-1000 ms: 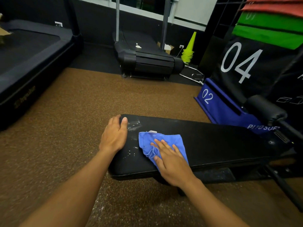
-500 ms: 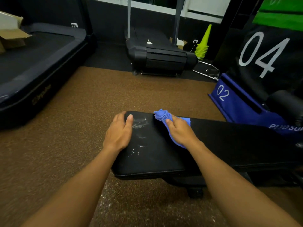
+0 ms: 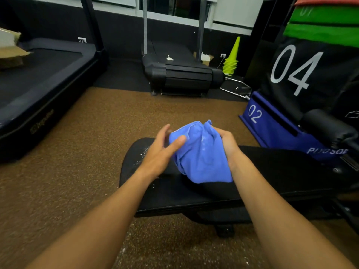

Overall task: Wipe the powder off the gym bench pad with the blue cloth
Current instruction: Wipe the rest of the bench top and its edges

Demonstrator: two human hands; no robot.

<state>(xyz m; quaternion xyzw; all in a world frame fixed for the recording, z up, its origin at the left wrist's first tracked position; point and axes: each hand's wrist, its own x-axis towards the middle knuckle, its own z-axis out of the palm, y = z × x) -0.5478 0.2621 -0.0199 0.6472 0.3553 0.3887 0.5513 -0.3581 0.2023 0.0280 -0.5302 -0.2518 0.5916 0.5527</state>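
Observation:
The blue cloth (image 3: 201,154) hangs bunched in the air above the black gym bench pad (image 3: 272,171), with faint white streaks on its folds. My right hand (image 3: 226,144) grips its right side. My left hand (image 3: 162,152) holds its left edge, thumb pressed on the fabric. White powder specks (image 3: 141,154) lie on the pad's near-left end, partly hidden behind my left hand.
A treadmill (image 3: 38,78) stands at the left and another (image 3: 180,72) straight ahead. Stacked plyo boxes marked 02 (image 3: 272,123) and 04 (image 3: 310,70) rise at the right beside a stack of yellow cones (image 3: 232,59). Brown speckled rubber floor (image 3: 87,162) surrounds the bench.
My right hand lifted the cloth off the pad. My left hand left the pad's end and took hold of the cloth's left side.

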